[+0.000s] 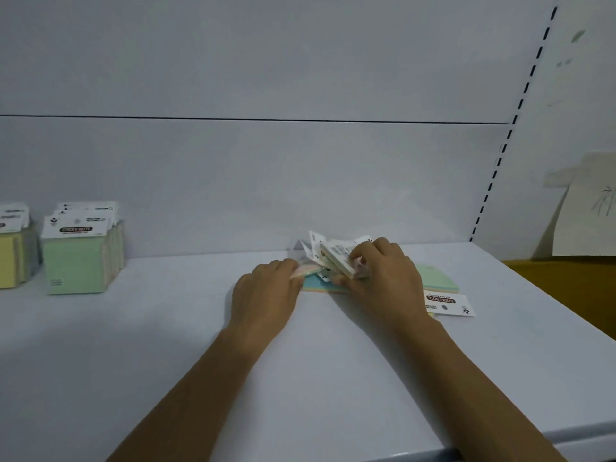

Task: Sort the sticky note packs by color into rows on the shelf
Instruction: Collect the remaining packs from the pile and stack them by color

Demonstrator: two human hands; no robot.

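Note:
A loose pile of sticky note packs (336, 258) lies near the back of the white shelf (166, 345). My right hand (383, 275) grips a bundle of packs with white header cards, tilted up on edge. My left hand (270, 288) pinches the edge of a pink pack (305, 271) beside a blue pack (320, 285) that lies flat. A green pack (436, 278) with its white header card (448, 305) lies flat to the right. At far left stand a row of green packs (78, 258) and a row of yellow packs (11, 255).
The shelf's back panel (266, 178) rises behind the pile. A slotted upright (510, 135) runs along the right. A sheet of paper (586, 208) hangs on the right wall above a mustard-coloured surface (566, 288). The shelf's front edge (500, 445) is near me.

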